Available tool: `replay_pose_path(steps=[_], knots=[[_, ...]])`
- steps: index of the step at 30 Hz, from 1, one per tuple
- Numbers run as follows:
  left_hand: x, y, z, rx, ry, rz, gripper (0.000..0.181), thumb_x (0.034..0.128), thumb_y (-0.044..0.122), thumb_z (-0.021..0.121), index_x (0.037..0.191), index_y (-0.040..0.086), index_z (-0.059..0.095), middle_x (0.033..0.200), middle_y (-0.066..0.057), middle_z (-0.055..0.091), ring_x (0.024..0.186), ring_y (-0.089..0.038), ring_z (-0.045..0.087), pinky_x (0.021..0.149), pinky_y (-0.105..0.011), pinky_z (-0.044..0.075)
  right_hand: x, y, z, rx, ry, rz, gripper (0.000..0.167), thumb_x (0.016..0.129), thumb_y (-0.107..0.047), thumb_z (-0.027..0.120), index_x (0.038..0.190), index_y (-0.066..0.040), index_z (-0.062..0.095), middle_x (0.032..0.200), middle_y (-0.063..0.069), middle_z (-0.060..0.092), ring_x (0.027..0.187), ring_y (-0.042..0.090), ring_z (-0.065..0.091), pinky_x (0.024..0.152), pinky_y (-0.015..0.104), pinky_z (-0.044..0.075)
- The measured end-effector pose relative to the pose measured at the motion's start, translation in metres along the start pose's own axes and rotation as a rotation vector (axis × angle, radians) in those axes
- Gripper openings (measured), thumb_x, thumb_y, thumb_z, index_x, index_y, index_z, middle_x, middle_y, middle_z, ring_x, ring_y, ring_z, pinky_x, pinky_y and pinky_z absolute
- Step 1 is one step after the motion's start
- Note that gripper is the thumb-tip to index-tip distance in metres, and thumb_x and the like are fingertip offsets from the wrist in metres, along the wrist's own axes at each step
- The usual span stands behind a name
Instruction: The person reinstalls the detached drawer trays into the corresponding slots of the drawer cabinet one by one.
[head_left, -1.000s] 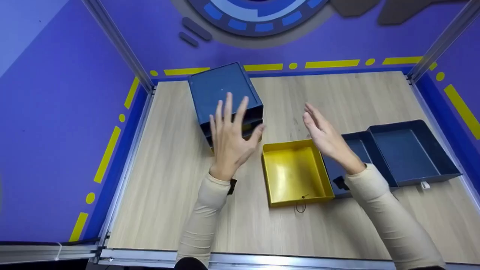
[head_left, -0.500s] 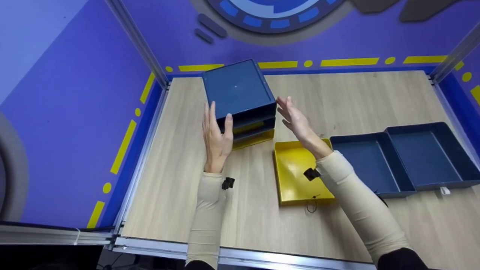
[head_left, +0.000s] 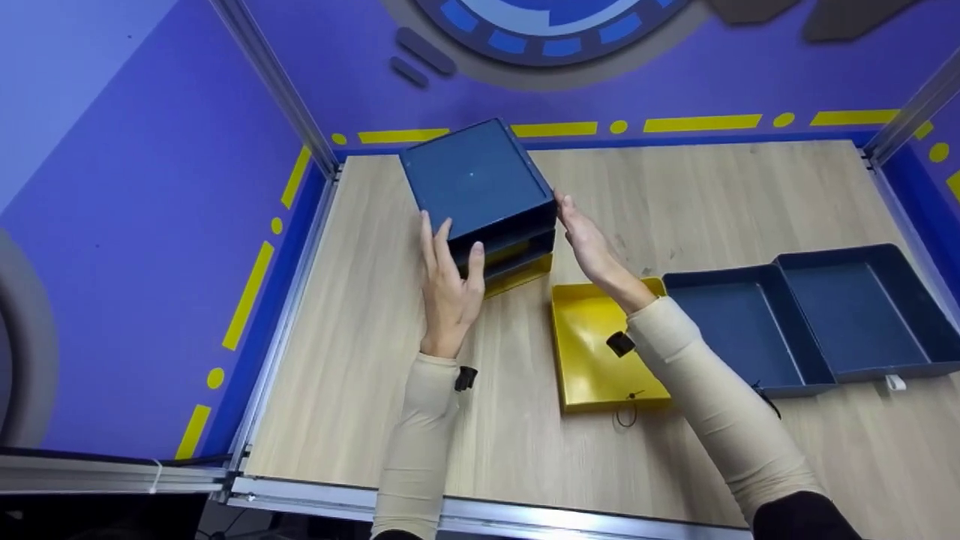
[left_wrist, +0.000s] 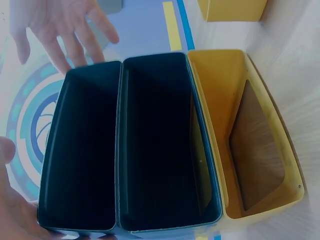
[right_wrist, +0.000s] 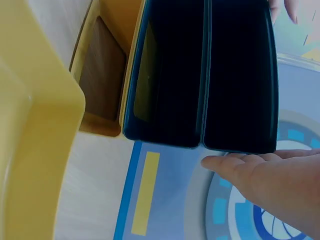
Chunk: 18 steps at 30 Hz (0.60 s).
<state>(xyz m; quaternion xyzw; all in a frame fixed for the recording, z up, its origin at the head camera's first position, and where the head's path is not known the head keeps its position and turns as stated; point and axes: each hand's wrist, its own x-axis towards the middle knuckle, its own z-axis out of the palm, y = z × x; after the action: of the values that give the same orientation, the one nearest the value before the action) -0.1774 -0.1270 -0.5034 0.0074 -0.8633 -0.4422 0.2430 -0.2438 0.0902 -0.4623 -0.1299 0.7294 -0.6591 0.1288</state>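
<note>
A stack of drawer casings stands at the back left of the table, with hollow fronts facing me. Its top is a dark blue casing point(head_left: 480, 176), another blue casing point(left_wrist: 155, 140) lies below, and a yellow casing point(head_left: 525, 277) forms the bottom. My left hand point(head_left: 452, 296) lies along the stack's left front edge, fingers extended and fingertips at the top casing. On the opposite side, my right hand point(head_left: 589, 240) has straight fingers against the top casing's right side. From the right wrist view, that hand point(right_wrist: 265, 172) sits flat beside the upper casing.
A yellow drawer point(head_left: 585, 379) lies in front of the stack to the right, partly beneath my right forearm. Two blue drawers point(head_left: 742, 330) rest farther right, the outer blue drawer point(head_left: 855, 315) bearing a white tab. Purple panels point(head_left: 150, 225) wall the table.
Both hands have come to the stack's sides, the left from in front of it and the right from over the drawers. The top casing has turned slightly counterclockwise. The head view has shifted.
</note>
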Motion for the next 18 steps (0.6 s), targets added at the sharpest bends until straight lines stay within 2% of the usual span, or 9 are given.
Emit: replay_pose_path(steps=[5, 11, 15, 18], knots=[[-0.008, 0.007, 0.011, 0.05, 0.034, 0.024, 0.061, 0.1085, 0.042, 0.056, 0.159, 0.009, 0.044, 0.18, -0.014, 0.011, 0.165, -0.034, 0.022, 0.126, -0.058, 0.034, 0.012, 0.0, -0.011, -0.095, -0.012, -0.01, 0.065, 0.117, -0.038, 0.016, 0.17, -0.002, 0.011, 0.179, 0.019, 0.011, 0.167, 0.033, 0.01, 0.135, 0.053, 0.006], [-0.023, 0.018, 0.027, 0.121, 0.033, 0.063, 0.064, 0.1068, 0.044, 0.058, 0.161, 0.012, 0.043, 0.18, -0.016, 0.011, 0.165, -0.042, 0.015, 0.13, -0.06, 0.023, 0.021, 0.0, -0.024, -0.27, 0.007, 0.0, 0.07, 0.116, -0.052, 0.018, 0.171, -0.01, 0.013, 0.18, 0.01, 0.011, 0.168, 0.025, 0.007, 0.136, 0.043, 0.005], [-0.033, 0.028, 0.035, 0.162, 0.018, 0.073, 0.071, 0.1061, 0.047, 0.058, 0.163, 0.01, 0.038, 0.179, -0.016, 0.015, 0.165, -0.045, 0.012, 0.131, -0.062, 0.018, 0.026, 0.001, -0.03, -0.288, 0.007, -0.001, 0.07, 0.115, -0.056, 0.018, 0.172, -0.015, 0.014, 0.18, 0.006, 0.011, 0.168, 0.023, 0.007, 0.136, 0.044, 0.005], [-0.041, 0.035, 0.04, 0.197, 0.02, 0.114, 0.075, 0.1048, 0.046, 0.061, 0.164, 0.006, 0.036, 0.177, -0.018, 0.022, 0.163, -0.047, 0.015, 0.131, -0.065, 0.014, 0.028, 0.001, -0.032, -0.291, 0.012, -0.004, 0.072, 0.114, -0.058, 0.017, 0.172, -0.017, 0.015, 0.18, 0.007, 0.013, 0.167, 0.026, 0.013, 0.136, 0.046, 0.006]])
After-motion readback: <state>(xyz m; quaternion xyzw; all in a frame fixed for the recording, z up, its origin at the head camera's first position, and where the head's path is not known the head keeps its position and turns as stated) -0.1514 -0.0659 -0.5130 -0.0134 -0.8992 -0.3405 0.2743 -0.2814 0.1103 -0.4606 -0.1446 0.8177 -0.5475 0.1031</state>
